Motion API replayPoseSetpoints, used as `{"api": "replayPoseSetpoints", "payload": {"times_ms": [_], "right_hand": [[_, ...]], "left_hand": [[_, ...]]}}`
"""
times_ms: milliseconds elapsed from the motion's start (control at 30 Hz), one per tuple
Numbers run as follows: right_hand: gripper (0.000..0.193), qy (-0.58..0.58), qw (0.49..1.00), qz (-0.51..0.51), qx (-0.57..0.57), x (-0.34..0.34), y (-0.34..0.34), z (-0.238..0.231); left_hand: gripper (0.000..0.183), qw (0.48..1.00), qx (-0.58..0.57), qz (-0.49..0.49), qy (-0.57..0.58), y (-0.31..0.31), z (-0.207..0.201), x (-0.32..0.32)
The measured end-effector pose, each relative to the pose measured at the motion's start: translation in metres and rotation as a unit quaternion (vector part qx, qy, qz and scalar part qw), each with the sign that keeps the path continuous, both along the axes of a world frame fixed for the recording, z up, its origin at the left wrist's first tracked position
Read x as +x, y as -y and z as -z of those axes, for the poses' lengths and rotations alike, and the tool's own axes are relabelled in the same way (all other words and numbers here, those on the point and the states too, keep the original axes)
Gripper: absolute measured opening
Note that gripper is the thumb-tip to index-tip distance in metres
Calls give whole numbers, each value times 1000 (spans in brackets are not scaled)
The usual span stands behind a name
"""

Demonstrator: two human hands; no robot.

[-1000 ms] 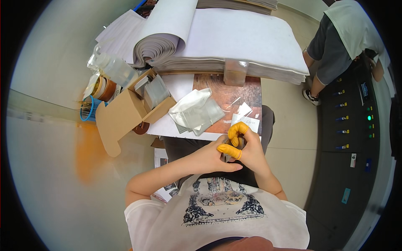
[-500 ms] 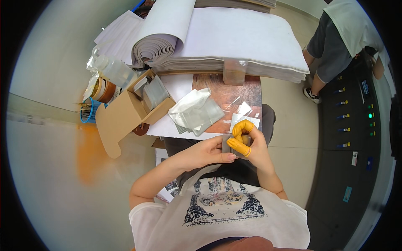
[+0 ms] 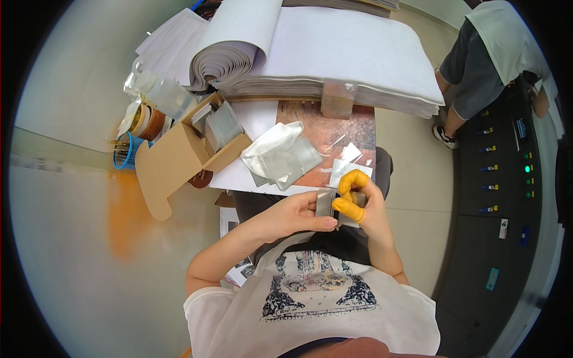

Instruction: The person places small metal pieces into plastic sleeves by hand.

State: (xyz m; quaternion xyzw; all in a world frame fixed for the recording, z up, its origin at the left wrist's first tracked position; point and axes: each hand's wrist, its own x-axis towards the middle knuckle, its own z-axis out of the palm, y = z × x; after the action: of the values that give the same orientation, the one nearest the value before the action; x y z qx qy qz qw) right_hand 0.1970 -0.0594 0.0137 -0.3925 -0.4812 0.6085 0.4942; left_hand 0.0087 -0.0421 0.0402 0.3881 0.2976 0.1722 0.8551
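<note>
In front of my belly, my left hand (image 3: 298, 213) grips a small stack of thin grey, shiny sheets (image 3: 323, 203) between thumb and fingers. My right hand (image 3: 368, 206), with yellow finger cots (image 3: 352, 208) on its thumb and fingers, pinches at the stack's right side. A greyish flat piece (image 3: 360, 200) shows behind the right fingers; whether it is separate from the stack I cannot tell. Just beyond, clear plastic sleeves (image 3: 302, 161) lie on the table beneath a crumpled white bag (image 3: 271, 146). White slips (image 3: 344, 167) rest to their right.
An opened cardboard box (image 3: 173, 149) holds packed clear sleeves (image 3: 224, 126). Behind stand a translucent bottle (image 3: 164, 92), tape rolls (image 3: 149, 123) and a blue basket (image 3: 124, 152). Thick white sheets (image 3: 352, 48) fill the table's back. At right, a person (image 3: 477, 65) stands by a black control cabinet (image 3: 483, 250).
My right hand has shifted slightly right, and the gap between the grey stack and the right fingers has widened. My left hand keeps its grip.
</note>
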Motion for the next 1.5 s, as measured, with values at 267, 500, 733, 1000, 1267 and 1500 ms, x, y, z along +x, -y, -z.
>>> {"api": "replayPoseSetpoints", "payload": {"times_ms": [267, 500, 733, 1000, 1267, 1500], "right_hand": [[25, -24, 1000, -11, -12, 2, -1, 0], [25, -24, 999, -11, -22, 3, -1, -1], [24, -12, 1000, -9, -24, 3, 0, 0], [24, -2, 1000, -5, 0, 0, 0, -3], [16, 19, 997, 53, 61, -9, 2, 0], [11, 111, 960, 115, 231, -12, -3, 6]], "left_hand": [[59, 1000, -5, -5, 9, 0, 1, 0], [58, 1000, -7, 1, 3, -1, 1, 0], [55, 1000, -21, 4, -3, -1, 1, 0], [51, 999, -36, -7, 7, 0, 3, -3], [49, 999, -40, -24, 17, -1, 8, -6], [45, 998, -48, -41, 4, 4, 7, -7]]}}
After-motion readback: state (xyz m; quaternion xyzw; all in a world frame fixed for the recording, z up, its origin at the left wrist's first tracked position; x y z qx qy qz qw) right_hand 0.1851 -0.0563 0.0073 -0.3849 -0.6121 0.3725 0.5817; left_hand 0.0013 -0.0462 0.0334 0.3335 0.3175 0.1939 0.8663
